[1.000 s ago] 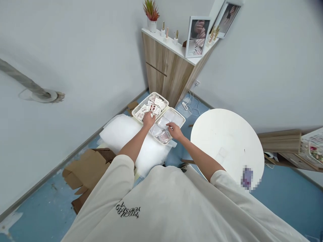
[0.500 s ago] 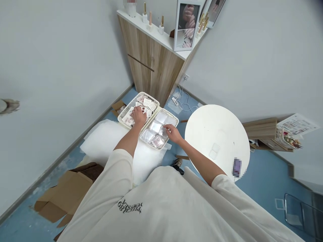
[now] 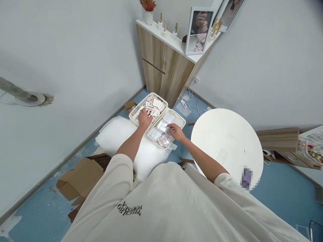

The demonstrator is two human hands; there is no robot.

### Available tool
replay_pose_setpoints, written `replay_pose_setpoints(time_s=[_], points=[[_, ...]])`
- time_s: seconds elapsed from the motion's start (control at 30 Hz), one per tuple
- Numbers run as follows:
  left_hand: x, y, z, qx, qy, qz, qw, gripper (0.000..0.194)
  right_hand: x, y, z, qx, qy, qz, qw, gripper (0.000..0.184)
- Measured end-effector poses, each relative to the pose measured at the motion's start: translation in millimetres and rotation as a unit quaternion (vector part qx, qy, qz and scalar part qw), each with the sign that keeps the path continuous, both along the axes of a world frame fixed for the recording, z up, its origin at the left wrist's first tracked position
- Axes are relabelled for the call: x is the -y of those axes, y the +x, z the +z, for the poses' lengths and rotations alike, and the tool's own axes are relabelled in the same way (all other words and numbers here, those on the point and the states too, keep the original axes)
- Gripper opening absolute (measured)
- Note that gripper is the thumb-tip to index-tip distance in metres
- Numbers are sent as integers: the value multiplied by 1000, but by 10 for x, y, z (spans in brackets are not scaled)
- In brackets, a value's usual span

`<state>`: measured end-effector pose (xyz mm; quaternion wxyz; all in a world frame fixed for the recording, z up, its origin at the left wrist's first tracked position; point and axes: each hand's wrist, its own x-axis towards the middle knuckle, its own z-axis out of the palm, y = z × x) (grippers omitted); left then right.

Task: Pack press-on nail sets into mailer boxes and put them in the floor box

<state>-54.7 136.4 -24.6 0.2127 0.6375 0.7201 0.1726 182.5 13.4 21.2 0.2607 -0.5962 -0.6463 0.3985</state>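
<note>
My left hand [image 3: 145, 119] reaches into a white perforated basket [image 3: 133, 111], its thumb apart from the bent fingers, which touch loose printed cards [image 3: 154, 107]. Whether a card is between the fingertips cannot be made out. My right hand [image 3: 176, 132] is over a second white basket [image 3: 182, 118] set against the first. Its fingers are drawn together at the clear flat plastic cases [image 3: 161, 125] inside; what they grip, if anything, is hidden. One case at the near end [image 3: 164, 139] shows a pinkish printed piece. Both baskets rest by a white plastic-wrapped bundle [image 3: 118, 134].
To the right stands a round white table [image 3: 227, 129] with a small clear case [image 3: 223, 154] and a blurred purple item [image 3: 246, 177]. A wooden cabinet [image 3: 164, 64] fills the corner ahead. Flattened cardboard [image 3: 83, 176] lies left; a power strip [image 3: 183, 103] lies on the floor.
The view has shifted, so the surroundings sit further right and slightly lower. Both hands remain at their own baskets, with only small finger movements.
</note>
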Motion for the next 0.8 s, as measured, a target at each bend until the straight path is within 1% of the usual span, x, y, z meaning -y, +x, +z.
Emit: replay_pose_setpoints(time_s=[0.1,0.17,0.27,0.37,0.43,0.5,0.57,0.63,0.73,0.8], points=[[141,-71,37,25,20,0,999,58,-24,-85,-34,-8,-13,-3,1000,34],[258,-107,65,46,43,-18,998,60,-81,-140,-72,-16,-28,-19,999,33],[464,-160,119,77,79,-65,992,63,-249,-238,-123,-32,-50,-72,996,29],[664,-217,188,100,94,-127,982,63,-468,-377,-137,-54,-65,-133,987,27],[767,-253,234,109,94,-160,977,64,-590,-483,-126,-100,-106,-159,976,29],[840,-287,269,115,93,-178,973,65,-671,-575,-110,-155,-155,-175,960,25],[886,-327,288,116,93,-181,972,66,-713,-632,-98,-186,-178,-185,948,18],[913,-377,291,116,90,-170,974,67,-738,-649,-93,-190,-176,-203,944,12],[919,-457,282,116,85,-143,979,68,-784,-634,-88,-180,-176,-239,938,11],[902,-495,280,118,87,-129,981,68,-823,-632,-80,-187,-183,-244,934,13]])
